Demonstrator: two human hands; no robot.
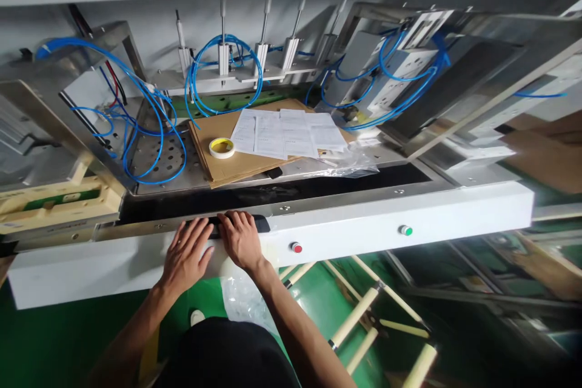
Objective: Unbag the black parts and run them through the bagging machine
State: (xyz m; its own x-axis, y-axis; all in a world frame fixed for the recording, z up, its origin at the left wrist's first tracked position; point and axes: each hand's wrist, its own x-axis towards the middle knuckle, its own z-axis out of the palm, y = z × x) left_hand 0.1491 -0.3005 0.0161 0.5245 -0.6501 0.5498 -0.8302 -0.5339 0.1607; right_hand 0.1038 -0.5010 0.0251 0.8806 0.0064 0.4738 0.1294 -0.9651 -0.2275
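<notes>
My left hand [185,254] lies flat on the white front panel [400,215] of a machine, fingers spread and stretched toward its top edge. My right hand [240,238] rests beside it, fingers laid over a flat black object [261,224] on the panel's top edge. The two hands nearly touch. Neither hand holds anything. Behind them runs a dark slot [273,194] across the machine.
Brown cardboard sheets [236,163] carry a roll of yellow tape [222,147], printed papers [284,132] and a clear plastic bag [348,163]. Blue air hoses [154,127] loop over metal plates. A red button [296,247] and green button [405,230] sit on the panel. A roller rack [364,309] stands below.
</notes>
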